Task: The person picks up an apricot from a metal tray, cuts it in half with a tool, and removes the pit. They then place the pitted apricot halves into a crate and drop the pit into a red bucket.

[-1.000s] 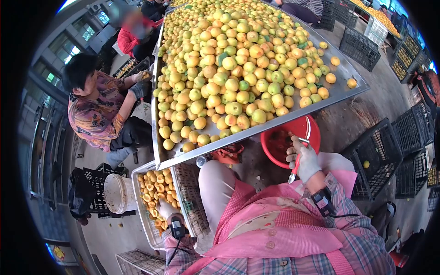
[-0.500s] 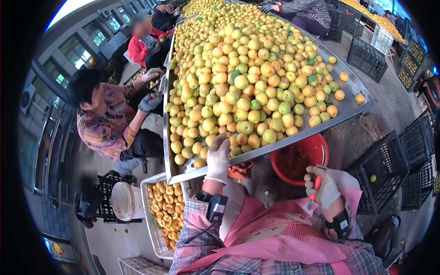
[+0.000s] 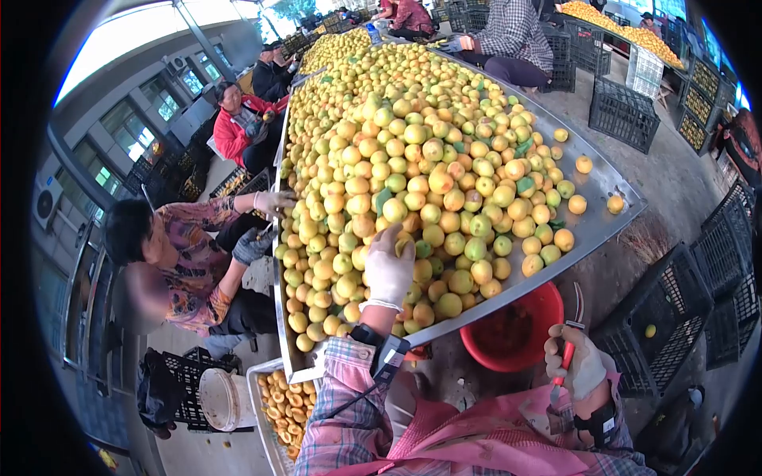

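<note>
Holds the left arm out through the centre of the frame, with the wrist over the near rim of the metal tabletop [image 3: 595, 222], and rests the gloved left hand [image 3: 390, 266] back upward on the heaped apricots [image 3: 438, 182]. Bends the left fingers forward, partly curled, over the fruit; cannot tell a grip there from mere contact. Bends the right arm close to the body at the lower right of the frame. Grips a red-handled tool [image 3: 567, 361] in the closed, gloved right hand [image 3: 578, 363], with the lower metal end pointing down near the pink apron [image 3: 476, 444]. Has a red basin [image 3: 548, 308] just to the left of that hand, partly under the tabletop. Has a pale crate [image 3: 264, 424] of halved apricots [image 3: 286, 408] at the lower left, partly hidden by the plaid left sleeve [image 3: 349, 412]. Shares the tabletop with a person in a patterned shirt [image 3: 194, 254] at the left of the frame.
</note>
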Demonstrator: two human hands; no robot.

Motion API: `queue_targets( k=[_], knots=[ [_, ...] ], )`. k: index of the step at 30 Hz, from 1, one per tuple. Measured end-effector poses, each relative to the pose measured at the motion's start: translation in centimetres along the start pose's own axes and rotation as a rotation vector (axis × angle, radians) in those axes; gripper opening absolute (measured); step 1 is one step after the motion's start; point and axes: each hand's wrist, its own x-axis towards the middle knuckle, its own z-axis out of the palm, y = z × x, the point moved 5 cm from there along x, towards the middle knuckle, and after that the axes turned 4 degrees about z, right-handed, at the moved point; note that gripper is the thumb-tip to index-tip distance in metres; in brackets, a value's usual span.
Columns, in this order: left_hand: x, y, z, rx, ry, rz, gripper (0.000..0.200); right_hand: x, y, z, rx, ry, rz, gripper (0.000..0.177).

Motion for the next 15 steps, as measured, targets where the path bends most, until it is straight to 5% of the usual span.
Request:
queue_targets(
  k=[5, 7, 15],
  knots=[
    [3.9, 1.3, 4.2, -0.105, -0.256, -0.052, 0.042, 2.5, -1.5, -1.3, 0.047, -0.008, -0.042, 0.024],
    [5.3, 2.8, 5.4, 0.076, -0.19, 0.163, 0.051, 3.2, -1.4, -2.1, 0.061, 0.0, -0.034, 0.024],
    [11.8, 3.6, 11.9, 0.618, -0.396, 0.282, 0.061, 4.4, -1.9, -1.7, 0.024, -0.033, 0.056, 0.021]
  ],
)
